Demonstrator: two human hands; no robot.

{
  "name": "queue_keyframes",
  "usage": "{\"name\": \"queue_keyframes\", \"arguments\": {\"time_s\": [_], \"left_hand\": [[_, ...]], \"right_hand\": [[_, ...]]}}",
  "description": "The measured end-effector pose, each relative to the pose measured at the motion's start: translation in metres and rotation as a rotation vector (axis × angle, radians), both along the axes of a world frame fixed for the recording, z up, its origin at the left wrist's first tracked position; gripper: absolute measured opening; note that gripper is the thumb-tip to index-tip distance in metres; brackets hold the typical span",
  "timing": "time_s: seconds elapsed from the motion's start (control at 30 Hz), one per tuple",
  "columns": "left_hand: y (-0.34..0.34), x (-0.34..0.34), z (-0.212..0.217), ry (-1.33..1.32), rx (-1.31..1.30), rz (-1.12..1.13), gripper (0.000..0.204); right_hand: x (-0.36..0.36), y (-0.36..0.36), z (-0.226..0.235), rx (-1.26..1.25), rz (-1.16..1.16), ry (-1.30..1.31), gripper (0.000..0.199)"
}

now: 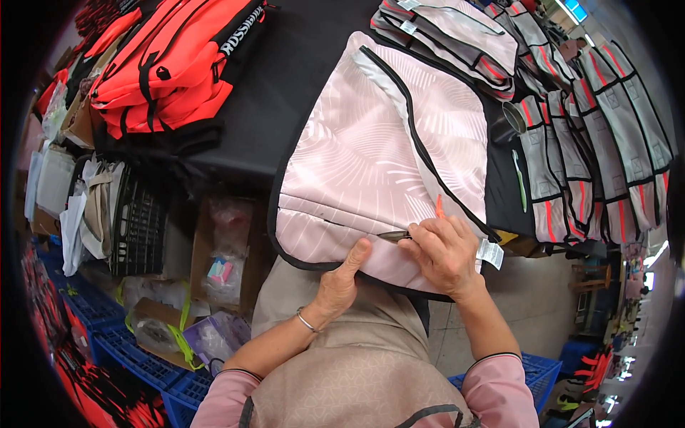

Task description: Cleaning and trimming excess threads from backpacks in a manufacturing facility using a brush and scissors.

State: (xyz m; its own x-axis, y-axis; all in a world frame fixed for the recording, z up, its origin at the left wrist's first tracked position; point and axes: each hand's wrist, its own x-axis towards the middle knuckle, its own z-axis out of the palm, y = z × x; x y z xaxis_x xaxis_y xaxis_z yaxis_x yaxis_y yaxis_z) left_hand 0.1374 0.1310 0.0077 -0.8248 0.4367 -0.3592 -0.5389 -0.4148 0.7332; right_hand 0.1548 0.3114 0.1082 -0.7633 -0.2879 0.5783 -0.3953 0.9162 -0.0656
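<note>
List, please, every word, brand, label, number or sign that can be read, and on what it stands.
Black strip on the red bags: large white lettering, legible, but I do not copy it out.
White tag at the edge of the pink panel, by the right hand: print too small to read.
White labels on the stacked pink pieces: too small to read.

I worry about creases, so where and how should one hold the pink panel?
The pink panel is probably best pinched at its black-bound lower-left edge, from the left: there it overhangs the table, so its underside seems reachable.
</note>
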Motion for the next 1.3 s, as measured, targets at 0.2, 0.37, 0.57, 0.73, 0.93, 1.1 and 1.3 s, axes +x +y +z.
{"name": "queue_keyframes", "arguments": {"time_s": [0.2,0.37,0.57,0.73,0.93,1.1,1.3], "left_hand": [[-0.001,-0.004,0.002,-0.006,-0.049,-0.012,0.066],[-0.012,0.014,-0.038,0.889,-0.577,-0.112,0.051],[-0.003,0.010,-0.065,0.721,-0.430,-0.068,0.058],[-0.001,0.008,-0.060,0.543,-0.265,-0.055,0.049],[0.002,-0.001,-0.014,0.070,-0.129,-0.056,0.065],[0.000,0.000,-0.016,0.093,-0.150,-0.068,0.069],[0.000,-0.003,-0.013,-0.011,-0.105,-0.053,0.072]], "right_hand": [[0.005,0.002,0.002,-0.775,-0.102,-0.540,0.029],[-0.015,-0.034,-0.006,-0.582,-0.202,-0.300,0.038],[-0.019,-0.003,-0.014,-0.850,-0.396,-0.302,0.030],[-0.010,-0.006,0.007,-0.413,-0.134,-0.321,0.026],[-0.022,0.002,0.014,-0.091,-0.003,-0.245,0.028],[-0.029,0.006,0.018,0.009,0.044,-0.234,0.027],[-0.035,0.008,0.021,0.039,0.102,-0.245,0.025]]}}
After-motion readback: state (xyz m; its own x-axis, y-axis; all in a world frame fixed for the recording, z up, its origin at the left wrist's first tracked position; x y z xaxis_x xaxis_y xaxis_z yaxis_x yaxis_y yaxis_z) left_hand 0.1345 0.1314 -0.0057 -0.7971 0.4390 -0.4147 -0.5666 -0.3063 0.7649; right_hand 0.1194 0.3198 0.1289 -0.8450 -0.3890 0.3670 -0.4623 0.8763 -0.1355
